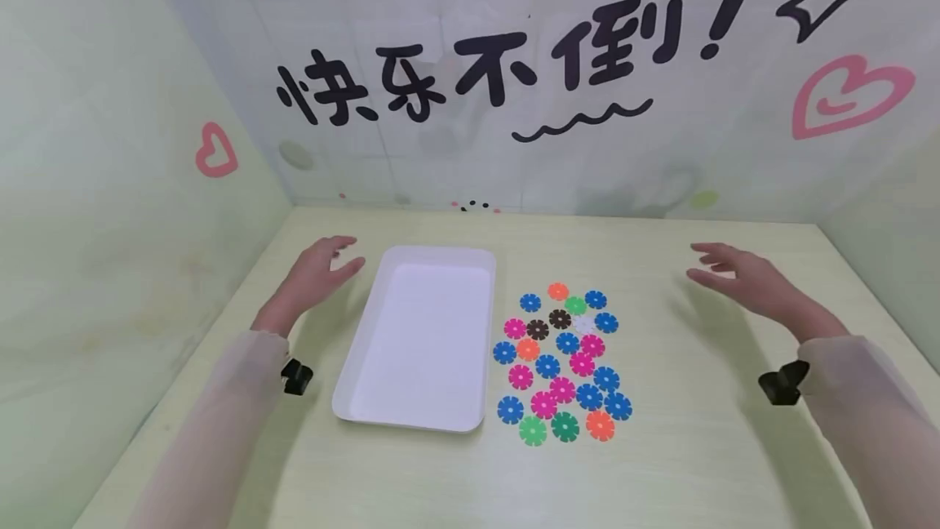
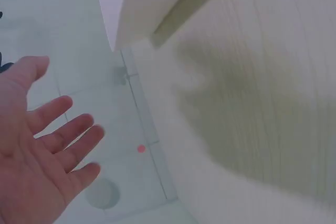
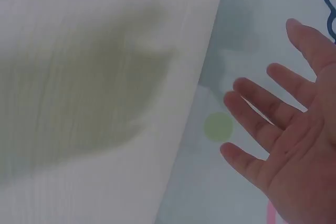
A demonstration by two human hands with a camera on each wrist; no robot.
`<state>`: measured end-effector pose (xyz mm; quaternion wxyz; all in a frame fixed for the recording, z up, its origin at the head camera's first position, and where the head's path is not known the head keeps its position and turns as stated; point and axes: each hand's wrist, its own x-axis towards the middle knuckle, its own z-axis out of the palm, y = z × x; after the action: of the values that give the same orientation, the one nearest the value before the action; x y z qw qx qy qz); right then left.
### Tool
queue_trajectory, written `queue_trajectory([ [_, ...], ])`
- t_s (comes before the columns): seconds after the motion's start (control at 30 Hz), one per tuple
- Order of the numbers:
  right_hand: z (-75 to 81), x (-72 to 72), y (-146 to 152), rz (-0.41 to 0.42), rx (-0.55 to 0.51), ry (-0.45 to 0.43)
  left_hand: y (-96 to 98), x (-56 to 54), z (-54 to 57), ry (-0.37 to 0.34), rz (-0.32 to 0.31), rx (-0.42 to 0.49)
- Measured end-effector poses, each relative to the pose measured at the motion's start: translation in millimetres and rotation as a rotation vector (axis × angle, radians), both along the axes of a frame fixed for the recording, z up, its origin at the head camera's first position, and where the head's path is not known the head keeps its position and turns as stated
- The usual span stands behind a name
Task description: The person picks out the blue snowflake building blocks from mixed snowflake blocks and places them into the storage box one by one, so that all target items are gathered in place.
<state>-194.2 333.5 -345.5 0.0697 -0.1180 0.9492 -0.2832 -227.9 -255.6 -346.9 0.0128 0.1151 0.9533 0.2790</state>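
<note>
Both hands hover above the table with nothing in them. My left hand [image 1: 316, 272] is left of a white rectangular tray [image 1: 419, 341], its fingers spread loosely toward the tray. In the left wrist view the left palm [image 2: 31, 166] shows, with the tray's corner [image 2: 126, 19] above it. Over the right side of the table is my right hand [image 1: 742, 272], fingers relaxed and pointing left; its palm [image 3: 310, 161] shows in the right wrist view. Between the tray and that hand lie several flat, notched plastic discs [image 1: 547, 366] in blue, pink, orange, green, black and white.
The pale wooden table [image 1: 683, 447] meets a printed backdrop [image 1: 470, 153] with black lettering and pink hearts at the back. Side walls [image 1: 95, 211] stand at left and right. Dark devices [image 1: 297, 377] are strapped at both wrists.
</note>
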Motion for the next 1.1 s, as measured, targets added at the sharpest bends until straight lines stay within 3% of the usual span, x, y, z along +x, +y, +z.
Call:
queue_trajectory([
  [0.1,-6.2,5.2,-16.9,0.027,-0.016,-0.019,5.6,6.4,-4.2,-0.064,-0.008,0.105],
  [0.43,-28.0,16.4,-48.3,0.068,-0.054,-0.048,15.4,29.1,-19.8,-0.247,-0.023,0.297],
  [0.87,-41.6,21.6,-74.9,0.130,-0.040,-0.025,17.1,42.5,-32.4,-0.283,0.061,0.361],
  [1.1,-49.2,15.3,-78.9,0.151,-0.036,-0.018,13.4,44.4,-38.3,-0.296,0.079,0.411],
])
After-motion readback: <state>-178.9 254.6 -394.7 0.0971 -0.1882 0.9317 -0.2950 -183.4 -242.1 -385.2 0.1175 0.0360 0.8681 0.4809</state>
